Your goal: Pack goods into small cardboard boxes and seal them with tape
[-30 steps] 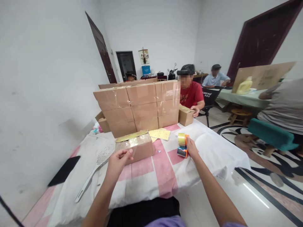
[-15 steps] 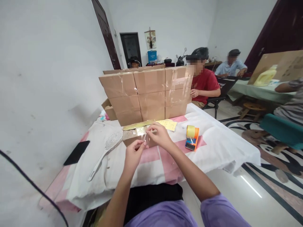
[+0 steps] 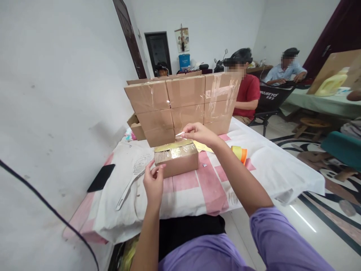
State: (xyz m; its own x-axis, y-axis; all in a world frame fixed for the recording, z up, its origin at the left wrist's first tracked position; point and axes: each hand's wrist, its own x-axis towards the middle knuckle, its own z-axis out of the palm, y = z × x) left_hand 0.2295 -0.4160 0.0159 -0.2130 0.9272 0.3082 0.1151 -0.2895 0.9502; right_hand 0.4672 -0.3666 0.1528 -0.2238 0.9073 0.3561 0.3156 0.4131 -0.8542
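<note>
A small cardboard box (image 3: 182, 163) sits on the tablecloth in front of me, shiny clear tape and yellow paper along its top. At its left end is my left hand (image 3: 153, 180), thumb and fingers closed on the near corner. My right hand (image 3: 199, 133) is raised over the box's far right side, pinching a thin strip of clear tape (image 3: 179, 134). Left of the box lies a white slotted skimmer (image 3: 129, 188), partly behind my left hand. The tape dispenser (image 3: 239, 153), orange with a yellow roll, is partly hidden by my right forearm.
A wall of taped cardboard boxes (image 3: 184, 99) stands behind the small box. A yellow dotted sheet (image 3: 202, 146) lies in front of it. A black flat object (image 3: 101, 177) rests at the table's left edge. A person in red (image 3: 249, 94) sits beyond, at the right.
My right hand has lifted up and away from my left with the tape strip. My left hand has moved from the box's front to its left end. The view has shifted slightly.
</note>
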